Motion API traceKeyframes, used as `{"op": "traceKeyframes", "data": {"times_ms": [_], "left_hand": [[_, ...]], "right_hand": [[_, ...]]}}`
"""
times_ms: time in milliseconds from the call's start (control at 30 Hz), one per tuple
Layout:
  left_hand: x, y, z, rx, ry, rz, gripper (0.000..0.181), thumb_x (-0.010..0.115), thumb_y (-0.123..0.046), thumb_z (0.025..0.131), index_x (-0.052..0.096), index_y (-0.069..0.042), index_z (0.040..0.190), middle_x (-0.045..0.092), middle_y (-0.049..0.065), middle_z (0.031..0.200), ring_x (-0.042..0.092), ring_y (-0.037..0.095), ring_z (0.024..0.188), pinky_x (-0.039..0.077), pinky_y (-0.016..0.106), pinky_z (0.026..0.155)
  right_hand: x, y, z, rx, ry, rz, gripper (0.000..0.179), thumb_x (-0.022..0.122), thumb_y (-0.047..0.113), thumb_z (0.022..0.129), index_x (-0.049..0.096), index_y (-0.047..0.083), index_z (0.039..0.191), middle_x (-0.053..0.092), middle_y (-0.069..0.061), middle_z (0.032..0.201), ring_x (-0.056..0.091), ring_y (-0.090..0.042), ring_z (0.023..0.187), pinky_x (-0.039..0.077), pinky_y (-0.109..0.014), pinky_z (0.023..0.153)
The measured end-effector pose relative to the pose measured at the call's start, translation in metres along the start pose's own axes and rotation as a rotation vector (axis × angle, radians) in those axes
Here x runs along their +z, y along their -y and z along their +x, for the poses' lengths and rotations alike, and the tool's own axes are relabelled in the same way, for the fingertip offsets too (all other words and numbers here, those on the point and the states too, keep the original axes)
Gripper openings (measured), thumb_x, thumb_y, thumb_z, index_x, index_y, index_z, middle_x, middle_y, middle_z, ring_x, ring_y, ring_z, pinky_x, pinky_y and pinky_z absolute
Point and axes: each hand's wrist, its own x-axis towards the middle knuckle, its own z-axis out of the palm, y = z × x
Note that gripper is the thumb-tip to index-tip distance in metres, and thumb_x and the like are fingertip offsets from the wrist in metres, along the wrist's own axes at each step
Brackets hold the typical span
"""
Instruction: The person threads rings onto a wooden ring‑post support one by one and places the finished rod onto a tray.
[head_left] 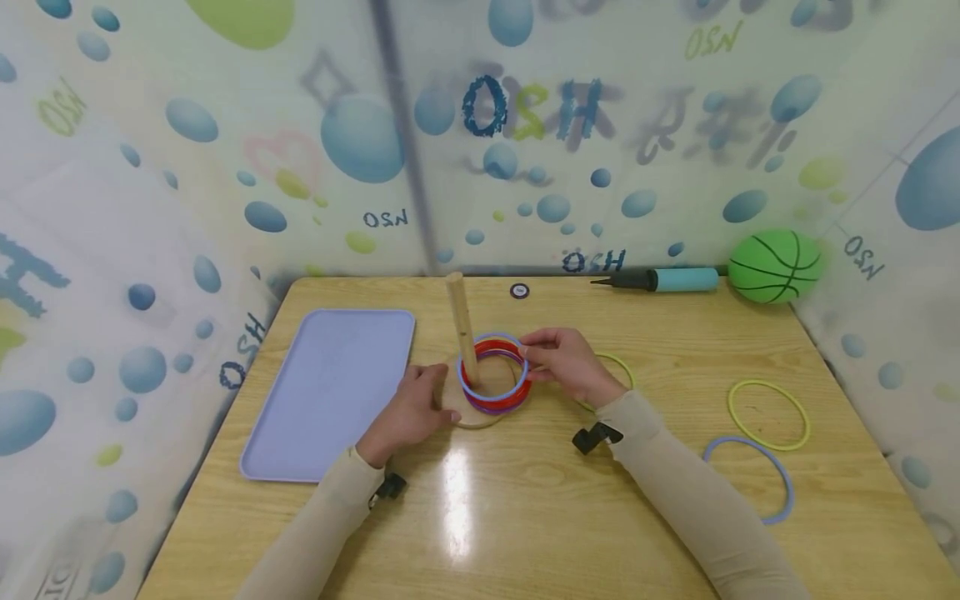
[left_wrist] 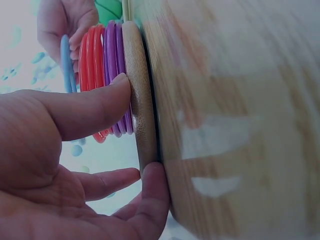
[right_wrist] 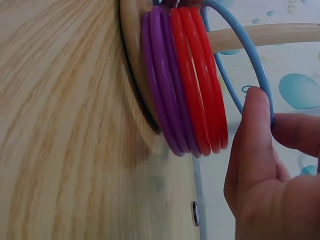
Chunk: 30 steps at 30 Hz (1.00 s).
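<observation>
A wooden peg [head_left: 460,325] stands upright on a round wooden base [left_wrist: 136,100]. Around it lie purple rings [right_wrist: 161,75] at the bottom, with red rings [right_wrist: 197,80] stacked above them. My left hand [head_left: 408,408] grips the base at its near left edge, thumb beside the purple rings and fingers along the rim. Between thumb and fingertips my right hand [head_left: 566,362] pinches the right side of a blue ring [right_wrist: 257,60]. That ring is around the peg and tilted, its right side raised off the red rings.
Right of the stand lie a yellow-green ring [head_left: 621,363], partly behind my right hand, a yellow ring [head_left: 806,421] and another blue ring [head_left: 787,492]. A lilac tray [head_left: 337,392] is at left. A pump [head_left: 686,280], green ball [head_left: 775,267] and small dark disc [head_left: 520,291] sit at the back.
</observation>
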Motion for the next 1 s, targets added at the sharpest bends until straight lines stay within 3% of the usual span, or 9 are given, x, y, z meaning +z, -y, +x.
{"op": "traceKeyframes", "data": {"times_ms": [167,333,567,833,1000], "left_hand": [[0.001,0.0,0.0,0.003,-0.002,0.0,0.082,0.086,-0.017,0.088,0.044,0.001,0.157,0.045,0.029,0.15,0.044,0.045,0.141,0.04,0.058,0.117],[0.0,-0.001,-0.001,0.017,-0.017,0.001,0.081,0.086,-0.016,0.087,0.046,0.001,0.155,0.046,0.029,0.149,0.044,0.045,0.14,0.04,0.058,0.117],[0.0,-0.003,0.0,0.005,-0.008,-0.002,0.081,0.086,-0.016,0.088,0.045,0.001,0.156,0.045,0.029,0.149,0.044,0.045,0.14,0.04,0.058,0.117],[0.0,-0.002,0.001,-0.007,-0.003,0.008,0.082,0.086,-0.017,0.088,0.045,0.001,0.157,0.044,0.029,0.15,0.044,0.046,0.141,0.041,0.058,0.116],[0.0,-0.002,0.0,-0.013,0.004,0.012,0.082,0.085,-0.018,0.089,0.044,0.0,0.157,0.044,0.029,0.151,0.044,0.046,0.14,0.041,0.059,0.116]], "right_hand": [[-0.001,-0.003,0.0,0.002,-0.041,-0.037,0.032,0.065,0.007,0.104,0.064,-0.007,0.134,0.069,-0.016,0.113,0.069,-0.014,0.077,0.064,-0.03,0.073],[-0.003,-0.007,0.002,-0.02,-0.076,-0.146,0.028,0.07,0.011,0.102,0.07,-0.002,0.127,0.071,-0.013,0.107,0.067,-0.015,0.076,0.064,-0.031,0.07],[-0.005,-0.01,0.003,-0.06,-0.085,-0.222,0.025,0.071,0.011,0.101,0.071,-0.003,0.121,0.071,-0.012,0.098,0.061,-0.015,0.067,0.061,-0.032,0.064],[-0.018,-0.012,-0.004,-0.089,-0.104,-0.313,0.029,0.072,0.016,0.101,0.07,-0.002,0.123,0.069,-0.009,0.098,0.061,-0.023,0.077,0.056,-0.031,0.068],[-0.034,-0.003,-0.019,-0.097,-0.103,-0.356,0.037,0.07,0.02,0.103,0.068,-0.004,0.131,0.07,-0.015,0.106,0.063,-0.025,0.084,0.06,-0.037,0.075]]}}
